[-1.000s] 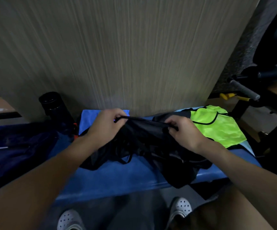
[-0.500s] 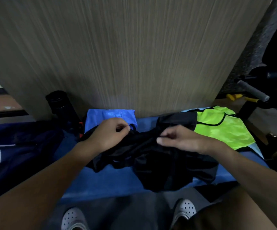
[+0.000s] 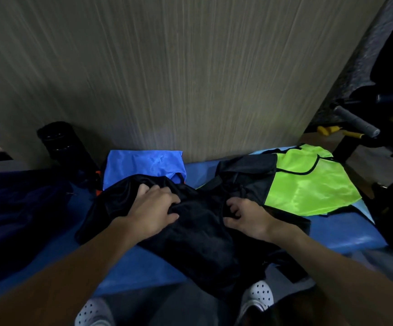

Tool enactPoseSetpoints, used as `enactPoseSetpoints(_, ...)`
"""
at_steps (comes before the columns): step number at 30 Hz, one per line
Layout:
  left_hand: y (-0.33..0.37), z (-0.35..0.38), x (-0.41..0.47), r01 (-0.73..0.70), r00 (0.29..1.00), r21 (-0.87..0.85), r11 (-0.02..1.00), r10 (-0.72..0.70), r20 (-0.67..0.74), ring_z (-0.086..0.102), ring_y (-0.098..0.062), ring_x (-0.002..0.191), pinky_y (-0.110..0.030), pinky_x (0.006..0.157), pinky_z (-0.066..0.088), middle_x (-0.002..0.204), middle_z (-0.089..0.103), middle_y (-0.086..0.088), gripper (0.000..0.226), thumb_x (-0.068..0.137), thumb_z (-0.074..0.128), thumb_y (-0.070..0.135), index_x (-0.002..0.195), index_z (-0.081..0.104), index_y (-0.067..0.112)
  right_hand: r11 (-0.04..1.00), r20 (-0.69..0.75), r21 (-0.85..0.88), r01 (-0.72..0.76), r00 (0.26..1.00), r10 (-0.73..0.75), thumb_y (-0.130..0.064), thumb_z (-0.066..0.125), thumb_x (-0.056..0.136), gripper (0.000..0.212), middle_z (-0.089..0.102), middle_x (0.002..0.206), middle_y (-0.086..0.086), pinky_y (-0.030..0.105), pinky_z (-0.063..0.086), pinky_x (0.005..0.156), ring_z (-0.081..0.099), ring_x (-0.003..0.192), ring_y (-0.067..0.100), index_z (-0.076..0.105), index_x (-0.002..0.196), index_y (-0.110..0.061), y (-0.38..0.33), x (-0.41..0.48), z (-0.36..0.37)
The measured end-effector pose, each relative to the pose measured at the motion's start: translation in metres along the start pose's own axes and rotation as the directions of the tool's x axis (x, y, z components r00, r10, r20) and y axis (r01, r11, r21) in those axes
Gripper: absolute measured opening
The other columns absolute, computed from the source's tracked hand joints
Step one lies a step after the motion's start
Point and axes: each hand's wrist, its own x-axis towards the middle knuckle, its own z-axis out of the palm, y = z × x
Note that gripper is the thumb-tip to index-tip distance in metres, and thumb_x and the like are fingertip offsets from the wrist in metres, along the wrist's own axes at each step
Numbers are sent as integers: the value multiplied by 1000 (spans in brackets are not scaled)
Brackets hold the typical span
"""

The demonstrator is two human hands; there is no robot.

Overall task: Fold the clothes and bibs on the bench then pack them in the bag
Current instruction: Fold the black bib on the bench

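A crumpled black garment (image 3: pixel 197 236) lies across the middle of the blue bench (image 3: pixel 143 267), part of it hanging over the front edge. My left hand (image 3: pixel 153 210) lies on its left part with fingers spread and bent into the cloth. My right hand (image 3: pixel 244 215) sits on its right part, fingers curled into the fabric. A folded blue bib (image 3: pixel 141 165) lies behind the garment by the wall. A neon green bib (image 3: pixel 308 182) lies at the right, partly under another black piece (image 3: pixel 247 175). A dark navy bag (image 3: pixel 19 215) rests at the left.
A wood-grain panel (image 3: pixel 190 74) rises right behind the bench. A black cylinder (image 3: pixel 61 144) stands at the back left. Black metal equipment with a grey handle (image 3: pixel 355 121) crowds the right side. My white perforated shoes (image 3: pixel 259 297) show below the bench edge.
Both hands held the black garment up by its edge; they have since lowered it to the bench and now rest on it, closer to me.
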Motion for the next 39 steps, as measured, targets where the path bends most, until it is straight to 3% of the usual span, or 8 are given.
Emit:
enactPoseSetpoints(4,4,-3,2,6,992,-108,994,-20,-128,56,-10,95,-28,86,21,90,64,14,10,95,61,38,91,68,32,994,-9,92,57,998,-56,-41,59,75,12,62,68,-10,36,49,80,61,74,10,60,69,-31,-12,2,1)
enactPoseSetpoints(7,4,-12,3,39,979,-275,961,-92,-183,65,-12,86,-36,93,39,81,70,11,12,94,64,32,86,70,26,926,-82,361,110,993,-86,-10,55,91,31,44,57,-10,25,39,61,41,56,0,51,61,-19,-23,1,-4)
enactPoseSetpoints(10,2,-31,2,38,961,-405,913,-145,-237,67,-14,81,-38,87,50,79,72,10,12,94,64,26,87,72,22,723,-44,689,55,998,-34,-23,54,100,25,50,64,-7,24,44,60,49,60,7,55,75,-21,-40,-8,-16)
enactPoseSetpoints(17,3,-93,-10,-21,919,-439,898,-156,-362,61,-15,72,-32,69,45,67,61,13,17,95,59,18,80,65,20,636,-145,752,176,984,-101,-7,58,97,10,50,71,6,24,45,54,47,59,10,53,90,-13,-87,-35,-64)
enactPoseSetpoints(23,22,-140,-38,-160,823,-435,886,-123,-554,58,-12,81,-31,81,49,89,59,5,14,89,67,27,94,70,14,499,-191,827,257,965,-181,-6,51,100,17,60,78,11,30,54,57,58,65,17,61,86,-8,-139,-68,-112)
enactPoseSetpoints(30,66,-158,-76,-115,925,-600,792,-135,-355,60,-10,75,-22,72,50,79,65,6,32,72,85,43,86,66,21,413,-221,870,271,961,-166,2,50,96,8,59,88,16,31,57,64,62,71,21,55,98,-5,-173,-81,-128)
enactPoseSetpoints(33,62,-159,-77,-111,917,-521,846,-115,-382,62,-12,73,-29,71,50,77,66,5,21,80,83,28,84,66,15,370,-220,889,270,960,-172,4,51,95,13,59,85,11,29,55,60,63,69,19,53,91,-8,-177,-84,-131)
enactPoseSetpoints(39,52,-177,-80,-137,876,-643,754,-211,-434,66,-24,72,-39,71,52,76,69,-9,10,92,70,16,84,69,10,366,-219,898,245,969,-111,4,56,92,51,68,104,13,37,56,84,69,82,22,38,139,-8,-169,-87,-127)
